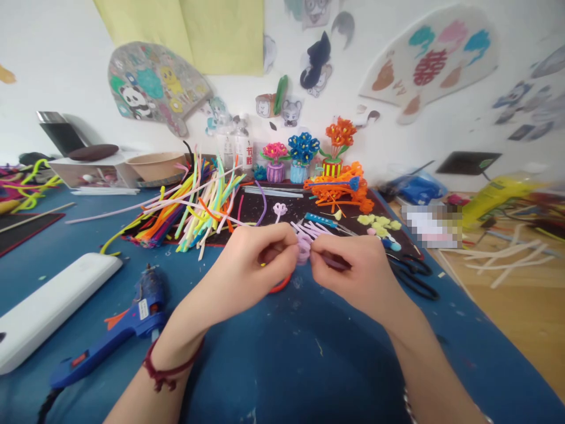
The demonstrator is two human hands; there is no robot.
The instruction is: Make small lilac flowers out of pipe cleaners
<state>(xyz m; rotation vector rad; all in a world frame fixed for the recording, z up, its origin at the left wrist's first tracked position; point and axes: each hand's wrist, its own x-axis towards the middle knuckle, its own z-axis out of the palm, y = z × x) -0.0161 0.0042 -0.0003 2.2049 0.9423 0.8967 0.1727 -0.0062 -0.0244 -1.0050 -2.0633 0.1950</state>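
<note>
My left hand [256,259] and my right hand [353,268] meet over the blue table cover [286,353], both pinched on a small lilac pipe-cleaner piece [303,246] curled into loops between the fingertips. The right hand also grips a thin purple stem [329,261] that runs from that piece. A red loop [281,287] lies on the cover just under the left hand. More lilac pipe-cleaner bits [306,228] lie just beyond the hands on a black mat [286,209].
A heap of coloured pipe cleaners [194,206] lies at back left, an orange bundle [342,188] and little potted pipe-cleaner flowers [302,156] behind. A blue glue gun [119,324] and a white case [48,306] lie at left, black scissors [412,274] at right.
</note>
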